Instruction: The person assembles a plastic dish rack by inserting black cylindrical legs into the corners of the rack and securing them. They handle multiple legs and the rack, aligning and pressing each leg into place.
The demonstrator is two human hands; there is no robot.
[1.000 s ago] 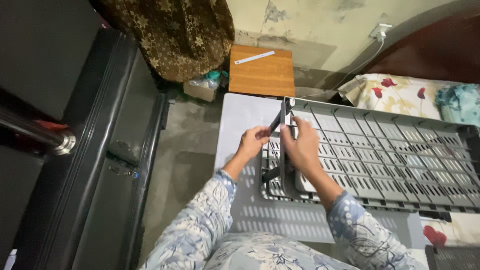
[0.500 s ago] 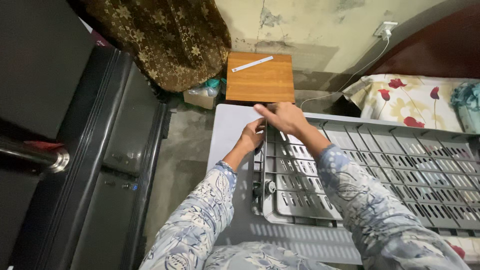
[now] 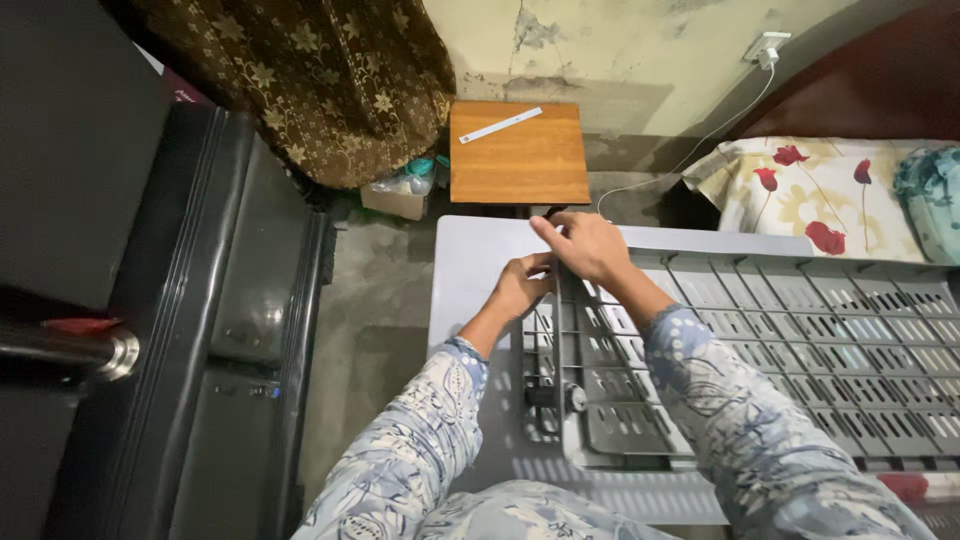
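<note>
Both hands had moved up to the grey slatted panel's (image 3: 760, 340) far corner; left hand (image 3: 520, 287) and right hand (image 3: 590, 245) gripped its edge, best held evenly.

grey crate (image 3: 800, 330), brown stool (image 3: 520, 160), floral pillow (image 3: 800, 195)

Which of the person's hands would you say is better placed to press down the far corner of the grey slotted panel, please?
Probably the right hand: it already lies on the far corner of the grey slotted panel. The left hand grips the panel's left edge nearer the body, so it would have to let go.
</note>
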